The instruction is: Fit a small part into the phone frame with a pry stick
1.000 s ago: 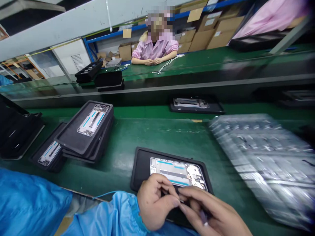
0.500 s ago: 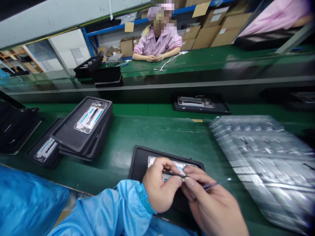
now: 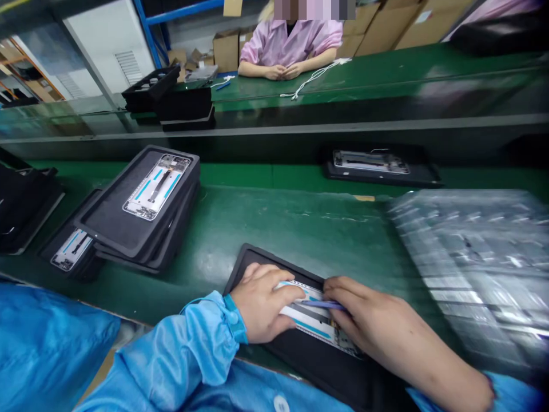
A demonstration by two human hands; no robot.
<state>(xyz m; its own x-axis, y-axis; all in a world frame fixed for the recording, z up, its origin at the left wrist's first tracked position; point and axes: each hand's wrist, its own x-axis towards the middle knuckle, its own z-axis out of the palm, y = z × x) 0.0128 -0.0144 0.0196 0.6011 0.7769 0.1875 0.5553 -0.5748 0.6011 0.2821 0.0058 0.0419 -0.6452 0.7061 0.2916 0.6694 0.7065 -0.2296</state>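
In front of me a phone frame [image 3: 315, 327] with blue strips lies in a black tray [image 3: 295, 355]. My left hand [image 3: 263, 303] rests over the frame's left end, thumb and fingers apart. My right hand [image 3: 364, 315] is closed round a thin purple pen-like tool [image 3: 323, 304], which lies slanted above the frame, its tip towards my left fingers. A dark strip runs along the middle of the frame beneath the tool. My right fingers hide part of the frame's right end.
Stacked black trays [image 3: 114, 229] stand left, with a phone frame [image 3: 158, 186] on top. Another tray [image 3: 381, 176] lies at the back. Blurred clear plastic trays [image 3: 480, 257] are at the right. Across the bench sits a person in pink [image 3: 291, 48], beside a white cable [image 3: 311, 80].
My hands have parted from their pinch on a small dark piece above the tray. The left now lies spread on the phone frame, and the right has brought the purple tool over it.
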